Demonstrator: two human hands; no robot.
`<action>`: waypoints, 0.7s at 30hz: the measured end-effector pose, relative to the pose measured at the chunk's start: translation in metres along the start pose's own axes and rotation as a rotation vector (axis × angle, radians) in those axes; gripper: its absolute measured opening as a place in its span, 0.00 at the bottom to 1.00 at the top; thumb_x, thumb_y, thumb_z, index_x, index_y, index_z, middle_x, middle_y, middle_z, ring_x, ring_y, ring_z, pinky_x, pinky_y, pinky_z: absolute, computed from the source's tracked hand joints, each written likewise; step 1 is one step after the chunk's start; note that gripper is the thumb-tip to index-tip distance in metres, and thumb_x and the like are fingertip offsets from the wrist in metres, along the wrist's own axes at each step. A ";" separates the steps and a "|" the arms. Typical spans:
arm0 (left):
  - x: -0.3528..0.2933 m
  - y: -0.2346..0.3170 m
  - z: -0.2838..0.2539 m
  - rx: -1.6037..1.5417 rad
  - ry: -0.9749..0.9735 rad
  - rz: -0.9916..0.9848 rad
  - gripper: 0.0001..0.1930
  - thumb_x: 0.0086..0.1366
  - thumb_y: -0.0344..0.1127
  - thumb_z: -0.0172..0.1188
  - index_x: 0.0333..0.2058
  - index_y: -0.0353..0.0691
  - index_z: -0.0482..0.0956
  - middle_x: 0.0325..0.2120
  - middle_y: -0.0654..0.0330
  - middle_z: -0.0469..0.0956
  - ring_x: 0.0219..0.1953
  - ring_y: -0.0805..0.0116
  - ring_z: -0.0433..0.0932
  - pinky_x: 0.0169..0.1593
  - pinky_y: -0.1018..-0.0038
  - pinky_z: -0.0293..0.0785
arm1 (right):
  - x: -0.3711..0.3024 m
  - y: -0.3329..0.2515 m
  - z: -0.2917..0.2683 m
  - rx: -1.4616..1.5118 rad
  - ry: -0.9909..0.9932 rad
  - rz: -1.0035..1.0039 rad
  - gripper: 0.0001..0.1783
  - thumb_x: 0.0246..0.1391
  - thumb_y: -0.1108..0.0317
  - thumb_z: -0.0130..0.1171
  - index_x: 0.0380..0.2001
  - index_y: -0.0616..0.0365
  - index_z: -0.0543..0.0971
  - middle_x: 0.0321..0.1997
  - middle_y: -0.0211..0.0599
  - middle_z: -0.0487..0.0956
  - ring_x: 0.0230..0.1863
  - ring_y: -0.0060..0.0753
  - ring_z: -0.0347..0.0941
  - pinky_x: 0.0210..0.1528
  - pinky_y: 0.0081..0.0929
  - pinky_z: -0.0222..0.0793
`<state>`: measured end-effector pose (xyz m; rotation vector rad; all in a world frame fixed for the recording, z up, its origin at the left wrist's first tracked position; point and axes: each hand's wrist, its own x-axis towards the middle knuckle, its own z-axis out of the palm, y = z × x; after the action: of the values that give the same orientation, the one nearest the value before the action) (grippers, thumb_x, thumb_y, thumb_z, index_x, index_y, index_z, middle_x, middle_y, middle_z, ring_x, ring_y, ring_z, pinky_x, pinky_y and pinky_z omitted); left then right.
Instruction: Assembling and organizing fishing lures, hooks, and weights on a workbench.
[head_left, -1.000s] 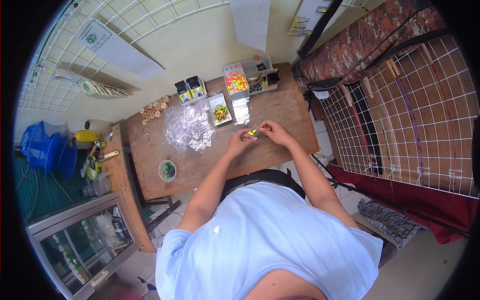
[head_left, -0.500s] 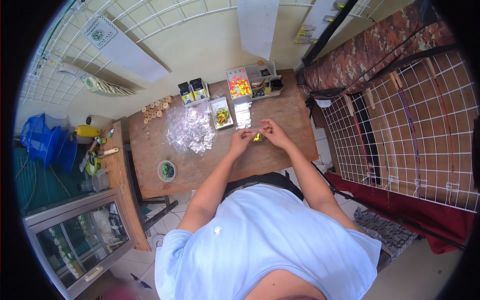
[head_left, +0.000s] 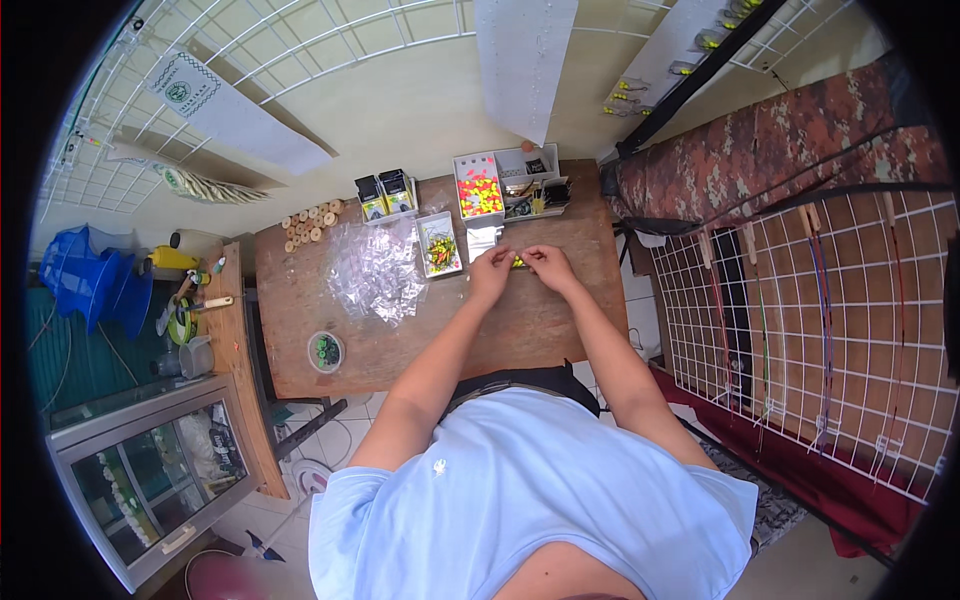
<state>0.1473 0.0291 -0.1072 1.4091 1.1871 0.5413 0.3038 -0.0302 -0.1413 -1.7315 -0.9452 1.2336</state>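
Over the right part of the wooden table, my left hand (head_left: 488, 277) and my right hand (head_left: 551, 270) work close together, fingers of both drawn into a pinch. Between the fingertips shows a small bright yellow piece (head_left: 518, 263), partly hidden; what each hand grips is too small to make out. Just beyond my left hand lies a stack of silvery-white packets (head_left: 482, 240). To its left stands a white tray (head_left: 427, 271) of small yellow, green and red pieces with wires. Behind the packets, a white box (head_left: 480, 216) holds many red and yellow pieces.
Clear plastic bags (head_left: 375, 275) are heaped on the table (head_left: 440, 345), near wooden spools (head_left: 312, 222) and a round tub (head_left: 326, 352) of green pieces. Black packets (head_left: 384, 190) and a divided tray (head_left: 548, 200) stand at the back. A wire grid (head_left: 790, 340) rises on the right.
The view has shifted slightly. My hands stay at the same spot, fingers still pinched, and the yellow piece between them is now more covered.
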 end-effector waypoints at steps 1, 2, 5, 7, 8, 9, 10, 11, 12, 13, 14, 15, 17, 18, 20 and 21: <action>0.003 -0.001 0.003 0.030 0.047 0.074 0.17 0.62 0.37 0.62 0.46 0.31 0.79 0.35 0.54 0.83 0.36 0.73 0.80 0.41 0.77 0.75 | 0.005 0.000 0.002 0.009 0.044 -0.040 0.11 0.57 0.64 0.61 0.39 0.60 0.79 0.30 0.27 0.79 0.27 0.17 0.72 0.30 0.17 0.68; 0.006 -0.001 0.004 0.032 0.052 0.071 0.17 0.62 0.37 0.62 0.46 0.31 0.79 0.35 0.54 0.83 0.36 0.73 0.80 0.41 0.77 0.75 | 0.009 -0.001 0.003 0.019 0.090 -0.080 0.11 0.57 0.65 0.61 0.39 0.60 0.79 0.30 0.28 0.79 0.27 0.17 0.72 0.30 0.17 0.68; 0.012 -0.003 0.006 0.010 0.018 0.025 0.17 0.62 0.36 0.62 0.47 0.31 0.78 0.39 0.52 0.82 0.40 0.68 0.81 0.44 0.74 0.76 | 0.012 -0.007 0.006 -0.033 0.175 -0.090 0.10 0.55 0.68 0.61 0.38 0.61 0.79 0.29 0.29 0.80 0.28 0.17 0.73 0.32 0.19 0.70; 0.014 0.000 0.008 0.070 0.076 0.090 0.18 0.62 0.35 0.61 0.47 0.29 0.77 0.38 0.50 0.82 0.39 0.66 0.82 0.44 0.73 0.76 | 0.016 -0.011 0.005 -0.067 0.193 -0.069 0.10 0.55 0.68 0.61 0.38 0.61 0.80 0.29 0.31 0.80 0.28 0.19 0.73 0.33 0.20 0.71; 0.014 0.003 0.009 0.071 0.073 0.087 0.18 0.62 0.35 0.61 0.47 0.29 0.77 0.38 0.50 0.82 0.39 0.66 0.82 0.44 0.73 0.76 | 0.017 -0.011 0.003 -0.104 0.217 -0.049 0.09 0.54 0.68 0.61 0.37 0.62 0.80 0.29 0.32 0.81 0.29 0.20 0.74 0.34 0.22 0.71; 0.015 0.006 0.009 0.103 0.076 0.083 0.18 0.62 0.34 0.60 0.48 0.29 0.77 0.39 0.50 0.82 0.39 0.66 0.82 0.45 0.73 0.76 | 0.020 -0.010 0.002 -0.103 0.219 -0.045 0.09 0.54 0.68 0.61 0.37 0.62 0.80 0.29 0.32 0.81 0.29 0.20 0.74 0.34 0.22 0.71; 0.015 0.006 0.010 0.135 0.081 0.080 0.18 0.63 0.34 0.60 0.48 0.29 0.76 0.40 0.50 0.82 0.40 0.65 0.82 0.46 0.73 0.76 | 0.022 -0.009 0.001 -0.125 0.259 -0.097 0.09 0.53 0.68 0.62 0.35 0.62 0.80 0.29 0.35 0.81 0.29 0.24 0.76 0.35 0.24 0.72; 0.017 0.004 0.011 0.136 0.079 0.079 0.18 0.63 0.34 0.60 0.48 0.29 0.76 0.40 0.50 0.82 0.40 0.65 0.82 0.46 0.73 0.76 | 0.025 -0.009 0.000 -0.148 0.299 -0.149 0.09 0.51 0.68 0.62 0.34 0.62 0.80 0.29 0.37 0.82 0.30 0.28 0.78 0.35 0.26 0.73; 0.018 0.004 0.013 0.078 0.096 0.098 0.18 0.63 0.33 0.59 0.49 0.29 0.75 0.40 0.50 0.82 0.40 0.65 0.82 0.47 0.73 0.75 | 0.029 -0.008 -0.001 -0.148 0.300 -0.146 0.09 0.51 0.68 0.62 0.34 0.62 0.80 0.29 0.37 0.82 0.30 0.28 0.78 0.35 0.26 0.73; 0.018 0.000 0.014 0.020 0.116 0.115 0.18 0.63 0.33 0.58 0.50 0.29 0.75 0.41 0.49 0.81 0.41 0.64 0.82 0.47 0.73 0.75 | 0.033 -0.011 -0.002 -0.172 0.294 -0.131 0.09 0.51 0.68 0.62 0.34 0.62 0.80 0.29 0.38 0.82 0.31 0.30 0.78 0.36 0.27 0.73; 0.018 -0.004 0.015 0.020 0.116 0.111 0.18 0.63 0.33 0.58 0.50 0.29 0.75 0.41 0.49 0.81 0.41 0.64 0.82 0.47 0.73 0.75 | 0.035 -0.012 -0.002 -0.196 0.288 -0.115 0.09 0.51 0.68 0.62 0.34 0.62 0.81 0.30 0.39 0.82 0.31 0.31 0.79 0.36 0.28 0.73; 0.018 -0.008 0.015 0.021 0.108 0.089 0.19 0.63 0.33 0.58 0.50 0.29 0.74 0.41 0.49 0.81 0.41 0.64 0.82 0.47 0.73 0.75 | 0.035 -0.014 -0.001 -0.196 0.286 -0.113 0.09 0.51 0.68 0.62 0.34 0.62 0.81 0.30 0.39 0.82 0.31 0.31 0.79 0.36 0.28 0.73; 0.019 -0.011 0.016 0.022 0.102 0.069 0.19 0.63 0.32 0.58 0.51 0.29 0.74 0.41 0.49 0.81 0.41 0.64 0.82 0.47 0.73 0.75 | 0.038 -0.018 0.001 -0.222 0.236 -0.049 0.10 0.52 0.68 0.62 0.35 0.62 0.81 0.32 0.38 0.82 0.33 0.26 0.78 0.38 0.25 0.73; 0.018 -0.012 0.018 0.005 0.107 0.086 0.19 0.63 0.32 0.58 0.51 0.29 0.74 0.42 0.49 0.81 0.41 0.64 0.82 0.47 0.73 0.75 | 0.039 -0.020 0.001 -0.222 0.235 -0.050 0.10 0.52 0.68 0.62 0.35 0.62 0.81 0.32 0.38 0.82 0.33 0.26 0.78 0.38 0.25 0.73; 0.016 -0.006 0.020 -0.014 0.104 0.103 0.19 0.63 0.32 0.58 0.51 0.29 0.74 0.42 0.48 0.81 0.42 0.64 0.82 0.47 0.72 0.75 | 0.038 -0.019 0.000 -0.182 0.266 -0.123 0.10 0.52 0.68 0.62 0.36 0.62 0.81 0.32 0.38 0.82 0.33 0.26 0.77 0.38 0.25 0.73; 0.015 -0.003 0.020 -0.016 0.071 0.078 0.19 0.64 0.32 0.58 0.52 0.29 0.73 0.43 0.49 0.80 0.44 0.64 0.81 0.49 0.73 0.74 | 0.037 -0.019 -0.001 -0.182 0.269 -0.122 0.10 0.52 0.68 0.62 0.36 0.62 0.81 0.32 0.38 0.82 0.33 0.26 0.77 0.38 0.25 0.73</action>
<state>0.1694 0.0325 -0.1198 1.4372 1.1855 0.6587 0.3116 0.0109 -0.1375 -1.8938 -1.0087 0.8319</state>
